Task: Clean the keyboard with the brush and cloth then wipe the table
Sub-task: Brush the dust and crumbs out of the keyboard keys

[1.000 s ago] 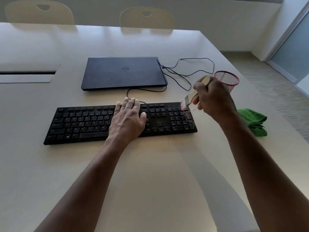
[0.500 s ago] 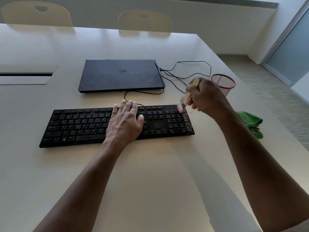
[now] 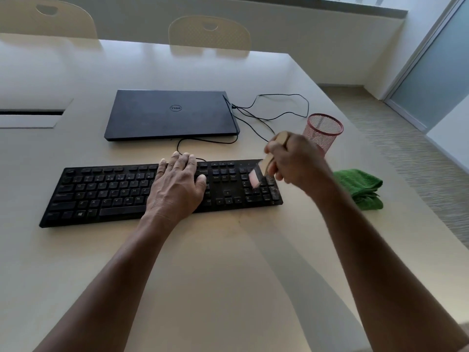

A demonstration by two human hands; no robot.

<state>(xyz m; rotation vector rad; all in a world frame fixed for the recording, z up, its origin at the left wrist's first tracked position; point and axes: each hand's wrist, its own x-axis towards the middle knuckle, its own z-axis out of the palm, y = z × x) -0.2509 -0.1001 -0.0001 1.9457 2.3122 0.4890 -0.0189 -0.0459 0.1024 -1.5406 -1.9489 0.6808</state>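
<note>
The black keyboard [image 3: 114,194] is lying flat on the pale worktop [image 3: 228,275], its long axis running left to right across the view, with the number pad at the right end and the near left corner dipping slightly toward the camera. The left hand [image 3: 177,189] is resting palm down on the middle of the keys, fingers straight and spread, pointing away from the person. The right hand [image 3: 294,161] is gripping the wooden handle of a small brush [image 3: 264,166], fingers curled around it; the brush is slanting down and to the left, its pale bristles touching the number pad keys, and they look blurred. Beyond the keyboard a closed dark laptop [image 3: 167,115] is sitting with its lid showing a round Dell logo, upside down from this side. Thin black cables [image 3: 279,110] are looping from its right edge across the worktop. A red mesh cup [image 3: 327,133] is standing upright behind the right hand. A green cloth [image 3: 363,189] is lying crumpled near the right edge of the worktop, just right of the keyboard and apart from it. Key lettering such as Q W E R T Y is readable in the letter rows
</note>
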